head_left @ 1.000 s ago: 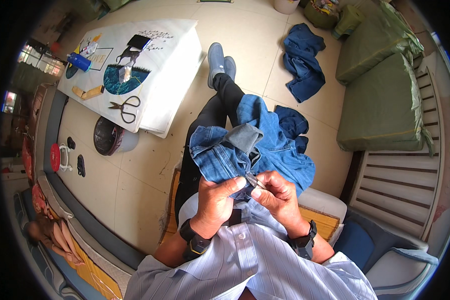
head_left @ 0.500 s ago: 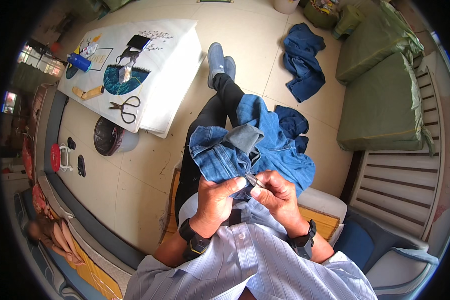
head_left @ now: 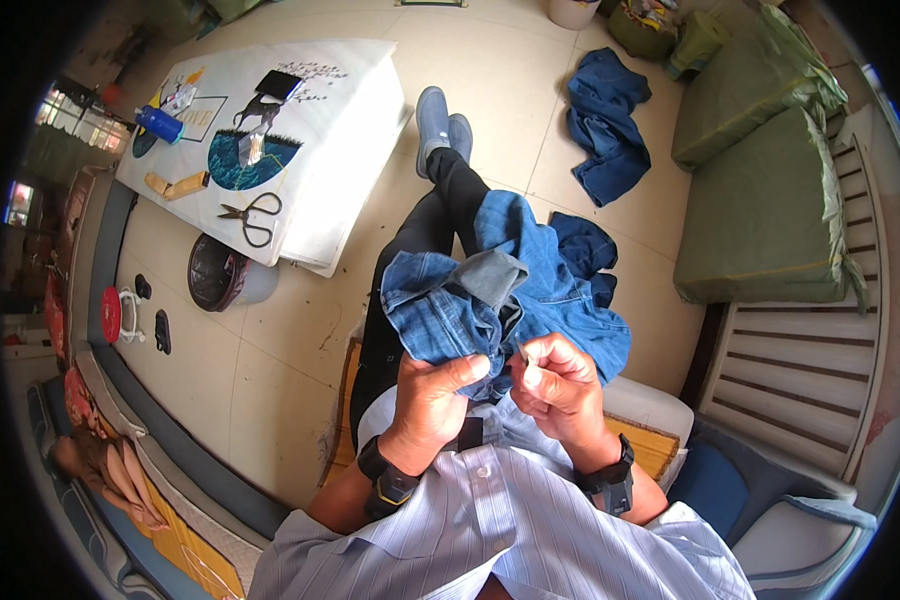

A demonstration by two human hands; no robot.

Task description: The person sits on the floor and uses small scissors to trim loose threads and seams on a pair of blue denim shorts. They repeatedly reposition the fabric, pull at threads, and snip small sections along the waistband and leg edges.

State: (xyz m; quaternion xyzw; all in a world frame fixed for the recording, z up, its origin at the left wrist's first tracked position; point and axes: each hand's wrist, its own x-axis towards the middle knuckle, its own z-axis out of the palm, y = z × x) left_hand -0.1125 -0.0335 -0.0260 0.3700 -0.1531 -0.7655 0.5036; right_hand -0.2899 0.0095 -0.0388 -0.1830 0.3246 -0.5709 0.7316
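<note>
Across my lap lies a pair of blue jeans (head_left: 555,300), with a patch of grey lining (head_left: 492,278) turned outward. My left hand (head_left: 435,395) is closed on the edge of the denim, its thumb flat on top. My right hand (head_left: 560,385), just to the right of it, is closed in a pinch round a small metal tool (head_left: 523,353) that looks like thread snips. Only the tool's tip shows, apart from the cloth; my fingers hide the rest.
At the left, a low table (head_left: 320,110) bears black-handled scissors (head_left: 253,215), a blue bottle (head_left: 158,124) and a yellowish folded strip (head_left: 176,186). Beside it stands a bin (head_left: 228,275). More jeans (head_left: 607,120) lie on the floor. Green covered cushions (head_left: 760,225) line the right. Another person (head_left: 120,480) sits far left.
My right hand has drawn the snips back a little to the right, away from the denim by my left thumb, and turned them more upright. My left hand has barely moved.
</note>
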